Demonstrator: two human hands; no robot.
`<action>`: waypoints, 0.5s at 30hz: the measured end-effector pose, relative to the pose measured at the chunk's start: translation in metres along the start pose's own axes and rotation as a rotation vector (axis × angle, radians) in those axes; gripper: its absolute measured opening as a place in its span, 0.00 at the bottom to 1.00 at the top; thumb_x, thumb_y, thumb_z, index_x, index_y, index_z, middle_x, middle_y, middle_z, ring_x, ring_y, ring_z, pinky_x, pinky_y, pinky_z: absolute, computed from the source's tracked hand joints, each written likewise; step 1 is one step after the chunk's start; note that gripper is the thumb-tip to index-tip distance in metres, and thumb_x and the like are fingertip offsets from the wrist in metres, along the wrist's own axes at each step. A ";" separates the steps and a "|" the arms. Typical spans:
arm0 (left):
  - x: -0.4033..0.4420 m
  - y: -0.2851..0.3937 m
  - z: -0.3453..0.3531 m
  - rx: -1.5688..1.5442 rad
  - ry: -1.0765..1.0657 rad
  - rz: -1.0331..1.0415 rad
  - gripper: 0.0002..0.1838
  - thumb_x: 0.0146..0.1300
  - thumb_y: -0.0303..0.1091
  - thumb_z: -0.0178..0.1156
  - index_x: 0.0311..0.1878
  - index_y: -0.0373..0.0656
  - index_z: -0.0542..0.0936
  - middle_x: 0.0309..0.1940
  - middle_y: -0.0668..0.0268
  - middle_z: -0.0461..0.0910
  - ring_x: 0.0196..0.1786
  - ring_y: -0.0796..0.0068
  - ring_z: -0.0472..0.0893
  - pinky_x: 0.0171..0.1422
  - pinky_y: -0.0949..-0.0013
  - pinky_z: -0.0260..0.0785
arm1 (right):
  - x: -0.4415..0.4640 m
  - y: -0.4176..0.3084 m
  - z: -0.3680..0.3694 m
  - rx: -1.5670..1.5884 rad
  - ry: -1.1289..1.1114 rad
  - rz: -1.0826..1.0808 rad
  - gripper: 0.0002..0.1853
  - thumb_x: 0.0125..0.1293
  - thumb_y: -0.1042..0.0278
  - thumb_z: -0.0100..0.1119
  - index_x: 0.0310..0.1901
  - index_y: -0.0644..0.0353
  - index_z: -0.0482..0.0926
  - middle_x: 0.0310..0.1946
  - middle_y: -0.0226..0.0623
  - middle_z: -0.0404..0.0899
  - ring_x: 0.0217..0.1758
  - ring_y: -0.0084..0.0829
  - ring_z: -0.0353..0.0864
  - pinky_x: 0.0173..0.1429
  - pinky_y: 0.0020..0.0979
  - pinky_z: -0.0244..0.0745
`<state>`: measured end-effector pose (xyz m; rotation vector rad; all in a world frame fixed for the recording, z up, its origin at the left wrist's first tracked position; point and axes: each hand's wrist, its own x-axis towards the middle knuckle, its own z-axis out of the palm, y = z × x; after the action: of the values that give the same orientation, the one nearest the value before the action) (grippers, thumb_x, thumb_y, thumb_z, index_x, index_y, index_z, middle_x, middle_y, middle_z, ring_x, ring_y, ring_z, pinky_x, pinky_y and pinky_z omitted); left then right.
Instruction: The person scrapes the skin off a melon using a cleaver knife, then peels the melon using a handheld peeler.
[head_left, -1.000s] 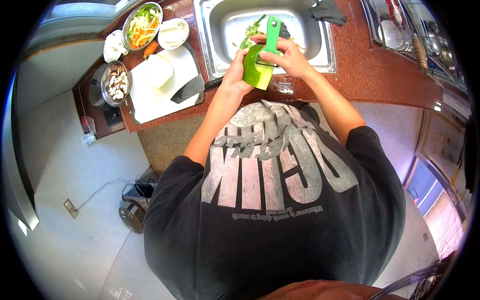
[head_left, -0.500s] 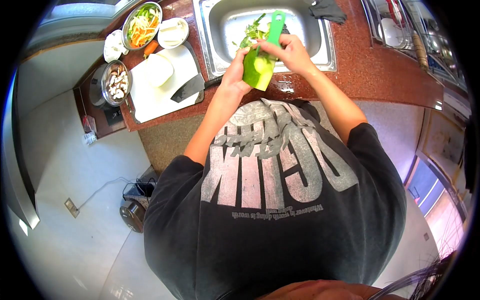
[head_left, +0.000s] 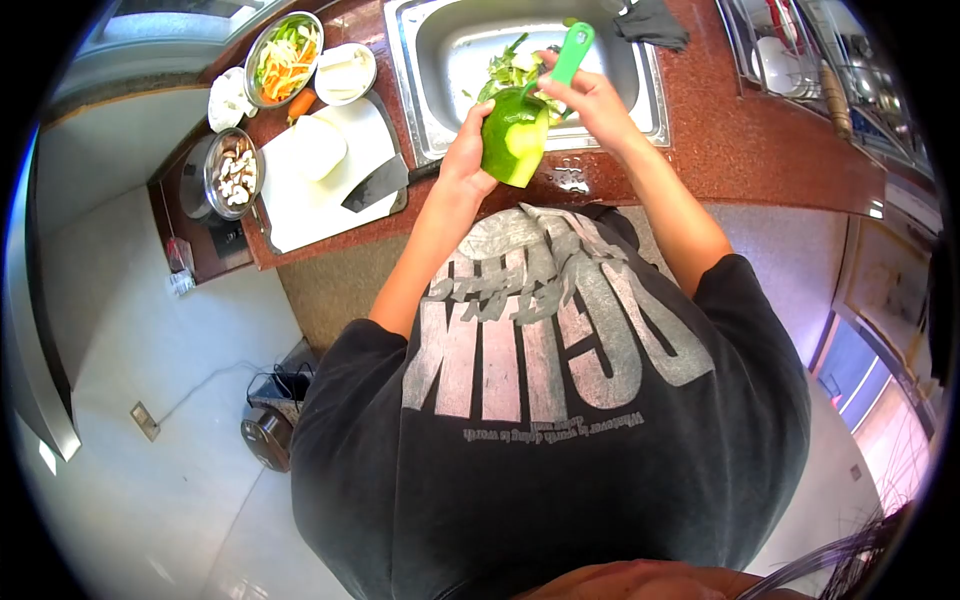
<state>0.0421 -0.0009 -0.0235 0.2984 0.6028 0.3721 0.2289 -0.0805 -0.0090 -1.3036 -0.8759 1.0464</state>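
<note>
A dark green vegetable piece (head_left: 513, 150), with a pale peeled patch on its side, is held at the front edge of the sink. My left hand (head_left: 466, 150) grips it from the left. In my right hand (head_left: 592, 98) is a green-handled peeler (head_left: 572, 55), just above the vegetable's upper right side, its handle pointing up. The peeler's blade end is partly hidden by the fingers. Green peelings (head_left: 512, 70) lie in the metal sink (head_left: 655, 95) behind the hands.
On the left, a white cutting board (head_left: 290, 215) bears a pale vegetable chunk (head_left: 315, 148) and a knife (head_left: 377, 183). Bowls of shredded vegetables (head_left: 286, 62), mushrooms (head_left: 237, 175) and white pieces (head_left: 345, 72) stand around it. A dark cloth (head_left: 652, 25) and dish rack (head_left: 790, 65) are right.
The peeler has moved up and right, off the vegetable's face, with my right hand. More of the pale peeled patch shows. My left hand has stayed nearly in place, the vegetable slightly turned.
</note>
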 end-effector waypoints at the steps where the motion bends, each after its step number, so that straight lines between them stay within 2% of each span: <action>1: 0.000 0.000 0.000 0.001 -0.002 -0.003 0.23 0.72 0.44 0.49 0.60 0.36 0.73 0.52 0.54 0.81 0.49 0.59 0.84 0.55 0.56 0.79 | -0.004 -0.002 0.005 -0.001 0.004 0.000 0.17 0.66 0.57 0.66 0.49 0.62 0.85 0.68 0.45 0.70 0.69 0.31 0.70 0.70 0.34 0.65; 3: 0.000 -0.001 -0.001 0.084 0.100 0.070 0.23 0.71 0.43 0.51 0.61 0.36 0.73 0.52 0.55 0.81 0.50 0.60 0.83 0.55 0.57 0.78 | -0.011 -0.003 0.012 -0.044 -0.157 -0.043 0.19 0.67 0.58 0.66 0.52 0.62 0.84 0.63 0.42 0.75 0.62 0.27 0.75 0.66 0.31 0.69; 4: 0.001 -0.001 -0.001 0.082 0.101 0.069 0.23 0.71 0.43 0.51 0.61 0.36 0.73 0.52 0.55 0.81 0.50 0.60 0.83 0.55 0.57 0.78 | -0.014 -0.007 0.019 0.063 -0.130 0.020 0.20 0.67 0.57 0.65 0.53 0.63 0.83 0.54 0.38 0.82 0.53 0.22 0.79 0.59 0.27 0.73; 5: 0.001 -0.001 -0.001 0.074 0.079 0.065 0.23 0.71 0.43 0.52 0.61 0.36 0.73 0.52 0.55 0.81 0.50 0.60 0.84 0.55 0.57 0.78 | -0.014 -0.006 0.018 0.064 -0.130 0.024 0.20 0.67 0.57 0.65 0.53 0.63 0.83 0.54 0.38 0.82 0.53 0.22 0.79 0.59 0.27 0.73; 7: -0.003 0.001 0.001 0.066 0.060 0.064 0.23 0.70 0.42 0.53 0.61 0.36 0.72 0.52 0.55 0.81 0.50 0.60 0.84 0.55 0.57 0.79 | -0.007 -0.003 0.014 0.035 -0.121 0.005 0.19 0.67 0.56 0.66 0.51 0.62 0.85 0.44 0.34 0.85 0.46 0.18 0.80 0.52 0.24 0.75; 8: -0.005 0.000 0.002 0.099 0.079 0.075 0.23 0.70 0.43 0.53 0.61 0.36 0.72 0.52 0.55 0.81 0.50 0.61 0.83 0.56 0.57 0.78 | -0.003 -0.002 0.010 -0.104 -0.025 0.054 0.19 0.66 0.55 0.66 0.49 0.62 0.86 0.40 0.33 0.86 0.44 0.17 0.80 0.50 0.24 0.74; 11: -0.012 -0.005 0.015 0.117 0.075 0.068 0.23 0.71 0.44 0.52 0.61 0.37 0.73 0.52 0.55 0.81 0.50 0.62 0.83 0.56 0.58 0.78 | 0.007 0.008 -0.003 -0.098 0.071 0.016 0.18 0.66 0.55 0.66 0.47 0.63 0.86 0.37 0.32 0.87 0.44 0.18 0.81 0.51 0.23 0.74; 12: -0.015 -0.007 0.017 0.095 0.064 0.059 0.23 0.72 0.45 0.50 0.61 0.38 0.73 0.51 0.56 0.82 0.50 0.63 0.83 0.57 0.59 0.77 | 0.007 0.006 -0.004 -0.018 0.056 0.006 0.18 0.65 0.56 0.67 0.45 0.64 0.86 0.46 0.36 0.85 0.46 0.21 0.82 0.52 0.25 0.74; 13: -0.015 -0.006 0.018 0.097 0.063 0.060 0.23 0.72 0.45 0.50 0.61 0.38 0.73 0.51 0.56 0.82 0.50 0.63 0.83 0.57 0.59 0.77 | 0.005 0.004 -0.004 -0.018 0.056 0.004 0.18 0.65 0.56 0.67 0.45 0.64 0.86 0.46 0.36 0.85 0.46 0.21 0.82 0.52 0.25 0.74; 15: -0.012 -0.004 0.019 0.158 0.115 0.084 0.23 0.71 0.45 0.51 0.61 0.38 0.73 0.52 0.56 0.81 0.51 0.62 0.83 0.58 0.59 0.77 | -0.001 0.000 -0.003 -0.021 0.046 -0.138 0.16 0.67 0.60 0.64 0.50 0.62 0.85 0.63 0.39 0.75 0.60 0.28 0.76 0.62 0.34 0.71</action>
<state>0.0450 -0.0123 -0.0045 0.4573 0.7353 0.4256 0.2312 -0.0823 -0.0096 -1.2615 -0.9310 0.8976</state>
